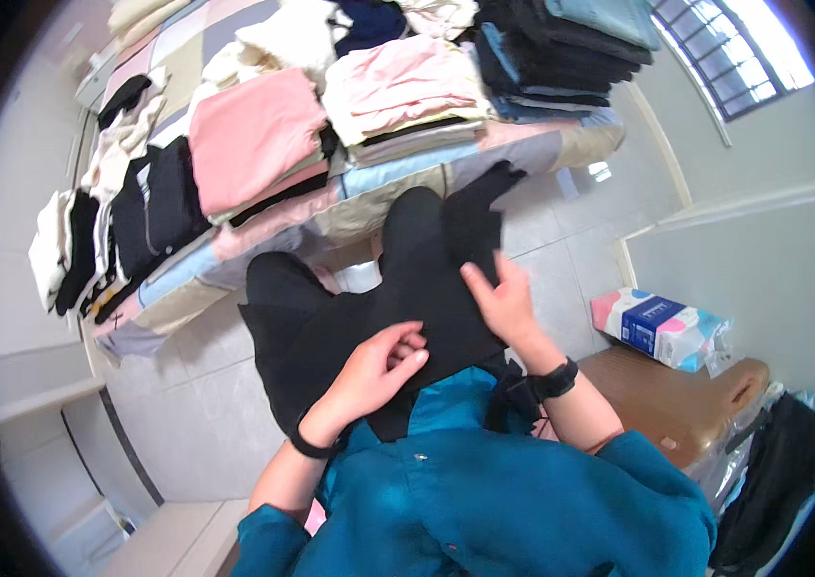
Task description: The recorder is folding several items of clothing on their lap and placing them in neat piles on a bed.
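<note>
A black cloth garment (415, 310) lies spread over my lap and thighs. My left hand (382, 368) rests above its near part, fingers loosely curled, with nothing visible in them. At the garment's right side is my right hand (508, 299), its thumb raised over the fabric. Just beyond that hand a blurred black strip of the cloth (479, 209) stretches away toward the bed; whether my fingers pinch it is not clear. Dark bands circle both wrists.
Ahead, a bed with a patchwork cover (379, 173) bears folded pink clothes (256, 137), a pale pink pile (407, 83), dark jeans (559, 65) and a black garment (159, 195). To the right lie a plastic-wrapped tissue pack (660, 324) and a brown box-like object (638, 397), beside a wall.
</note>
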### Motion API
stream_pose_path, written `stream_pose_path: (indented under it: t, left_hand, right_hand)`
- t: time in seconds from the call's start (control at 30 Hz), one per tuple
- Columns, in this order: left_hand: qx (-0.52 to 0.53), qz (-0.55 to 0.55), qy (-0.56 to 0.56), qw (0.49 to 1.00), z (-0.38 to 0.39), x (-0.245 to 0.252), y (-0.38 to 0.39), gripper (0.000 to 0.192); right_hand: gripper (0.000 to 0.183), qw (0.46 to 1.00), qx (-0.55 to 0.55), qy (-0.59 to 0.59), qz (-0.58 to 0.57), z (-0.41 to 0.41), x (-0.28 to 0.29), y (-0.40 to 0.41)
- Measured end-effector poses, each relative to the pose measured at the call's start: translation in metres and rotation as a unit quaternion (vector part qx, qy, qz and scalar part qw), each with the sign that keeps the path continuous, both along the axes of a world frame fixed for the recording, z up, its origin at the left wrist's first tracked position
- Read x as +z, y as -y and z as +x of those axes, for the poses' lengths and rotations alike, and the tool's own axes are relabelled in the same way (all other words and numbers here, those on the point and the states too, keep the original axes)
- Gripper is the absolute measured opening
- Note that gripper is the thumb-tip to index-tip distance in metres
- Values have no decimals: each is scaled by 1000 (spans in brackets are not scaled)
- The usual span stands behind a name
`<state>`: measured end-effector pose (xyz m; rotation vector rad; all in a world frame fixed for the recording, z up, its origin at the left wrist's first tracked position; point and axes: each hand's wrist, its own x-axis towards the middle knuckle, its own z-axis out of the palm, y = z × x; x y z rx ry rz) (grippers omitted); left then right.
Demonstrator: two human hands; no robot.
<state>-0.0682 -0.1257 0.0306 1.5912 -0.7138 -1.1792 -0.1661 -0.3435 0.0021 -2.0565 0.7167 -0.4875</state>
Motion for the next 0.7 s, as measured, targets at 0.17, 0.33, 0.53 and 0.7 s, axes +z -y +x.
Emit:
stream_pose_path:
  t: [0.17,0.33,0.53,0.7]
  left_hand:
    - [162,-2,-303,939,10,-48,14,44]
    - [269,63,-366,889,17,-46,16,33]
    - [260,71,-376,887,19,-57,14,42]
    - [268,51,-394,878,20,-54,8,54]
  right_hand:
    - [57,959,251,-51,-123,3,2,-50]
    - [77,980,162,-111,-12,7,3,-50]
    - [66,982,139,-82,-94,7,-11,-54]
    - [45,993,79,-92,-15,10,-12,-48]
